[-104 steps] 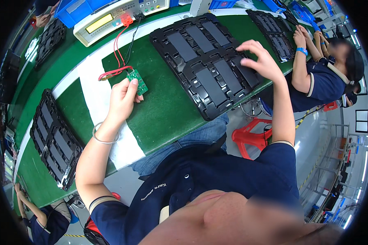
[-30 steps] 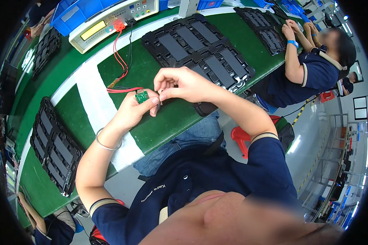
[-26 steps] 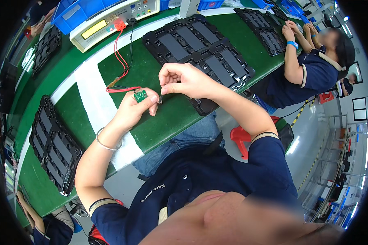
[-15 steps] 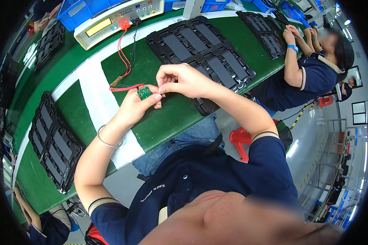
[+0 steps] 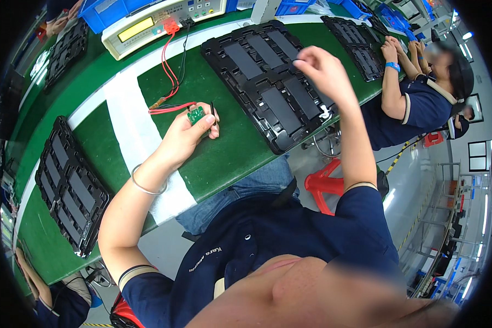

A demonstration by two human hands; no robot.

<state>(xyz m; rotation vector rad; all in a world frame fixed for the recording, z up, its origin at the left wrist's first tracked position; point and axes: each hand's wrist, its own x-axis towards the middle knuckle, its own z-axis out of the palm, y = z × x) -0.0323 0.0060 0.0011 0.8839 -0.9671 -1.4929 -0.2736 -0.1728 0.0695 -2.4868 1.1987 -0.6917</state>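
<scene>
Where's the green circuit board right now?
Head view, left of centre: the green circuit board is held in the left hand, above the green table and to the left of the large black tray.

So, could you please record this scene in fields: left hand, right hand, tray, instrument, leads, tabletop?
Left hand: holding green circuit board, slim dark piece at fingertips
Right hand: above black tray; grip unclear
Tray: holds dark flat blocks
Instrument: beige, yellow display
Leads: red and black, between instrument and left hand
Tabletop: green, white strip across
</scene>
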